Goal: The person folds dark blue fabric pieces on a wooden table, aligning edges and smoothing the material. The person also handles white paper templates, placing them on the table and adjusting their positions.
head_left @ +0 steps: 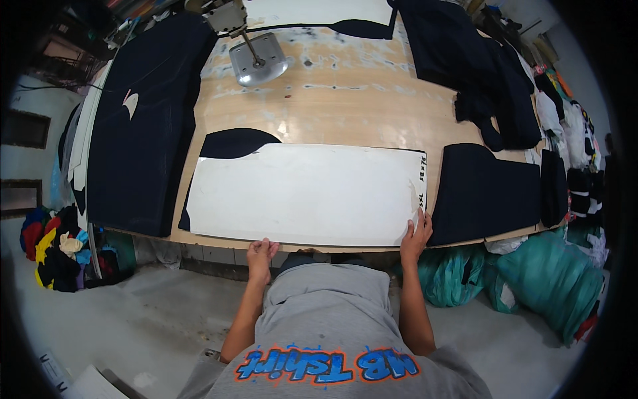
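A large white pattern board (pixel 302 193) lies on dark navy fabric pieces at the near side of the table, its right end marked with handwriting. Rounded navy fabric (pixel 238 142) shows past its far left corner. My right hand (pixel 417 234) rests on the board's near right corner, thumb and fingers apart. At the table's front edge, just below the board, my left hand (pixel 261 258) has its fingers curled together. Whatever those fingers pinch, if anything, is too small to make out.
A cutting machine's metal base plate (pixel 258 60) stands at the far side. Thick navy fabric stacks lie left (pixel 143 133) and right (pixel 488 193). Another white board (pixel 319 12) lies at the far edge. Green sacks (pixel 548 279) and a coloured cloth pile (pixel 60 249) are on the floor.
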A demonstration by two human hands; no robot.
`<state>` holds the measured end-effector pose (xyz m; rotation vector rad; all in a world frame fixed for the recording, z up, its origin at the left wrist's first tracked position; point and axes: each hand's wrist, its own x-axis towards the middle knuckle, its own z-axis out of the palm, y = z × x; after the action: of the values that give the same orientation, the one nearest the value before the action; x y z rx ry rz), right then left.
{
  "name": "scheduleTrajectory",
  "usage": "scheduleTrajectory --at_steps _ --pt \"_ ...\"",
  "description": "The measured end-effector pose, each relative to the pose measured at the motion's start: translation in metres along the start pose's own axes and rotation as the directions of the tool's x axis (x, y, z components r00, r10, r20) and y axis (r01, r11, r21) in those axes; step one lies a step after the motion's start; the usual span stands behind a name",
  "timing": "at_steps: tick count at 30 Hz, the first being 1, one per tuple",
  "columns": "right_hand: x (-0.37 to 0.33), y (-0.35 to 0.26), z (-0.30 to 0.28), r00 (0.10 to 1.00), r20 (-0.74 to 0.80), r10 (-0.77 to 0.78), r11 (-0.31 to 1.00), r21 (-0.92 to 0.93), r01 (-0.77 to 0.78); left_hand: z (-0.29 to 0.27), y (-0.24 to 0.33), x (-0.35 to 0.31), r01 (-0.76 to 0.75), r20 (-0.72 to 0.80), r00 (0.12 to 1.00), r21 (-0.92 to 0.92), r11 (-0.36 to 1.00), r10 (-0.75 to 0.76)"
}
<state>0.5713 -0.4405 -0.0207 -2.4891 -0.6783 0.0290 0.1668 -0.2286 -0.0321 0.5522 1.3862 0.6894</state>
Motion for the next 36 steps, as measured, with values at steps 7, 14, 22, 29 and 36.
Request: scheduleTrajectory --at_steps 7,14,22,29,36 --pt "0.000 0.004 0.004 1.000 -0.005 0.006 0.999 -0.039 -0.006 0.005 0.004 -0.002 0.027 0.024 0.999 -0.033 0.999 -0.026" --pt "0.000 0.004 0.005 1.000 -0.021 -0.011 0.999 -0.041 0.010 0.004 0.007 -0.004 0.040 0.019 0.999 -0.025 0.999 -0.040" --pt "0.000 0.017 0.014 0.999 -0.037 -0.040 0.998 -0.058 0.038 0.008 0.001 -0.005 0.007 0.002 1.000 -0.086 0.996 -0.007" --pt "-0.002 0.017 0.013 0.997 -0.032 -0.073 0.995 -0.065 0.071 0.018 -0.001 -0.006 -0.024 -0.056 0.998 -0.128 0.992 0.017" --pt "-0.001 0.019 0.011 0.995 -0.024 -0.100 0.992 -0.079 0.098 0.019 -0.008 -0.007 -0.064 -0.050 0.997 -0.143 0.988 0.057"
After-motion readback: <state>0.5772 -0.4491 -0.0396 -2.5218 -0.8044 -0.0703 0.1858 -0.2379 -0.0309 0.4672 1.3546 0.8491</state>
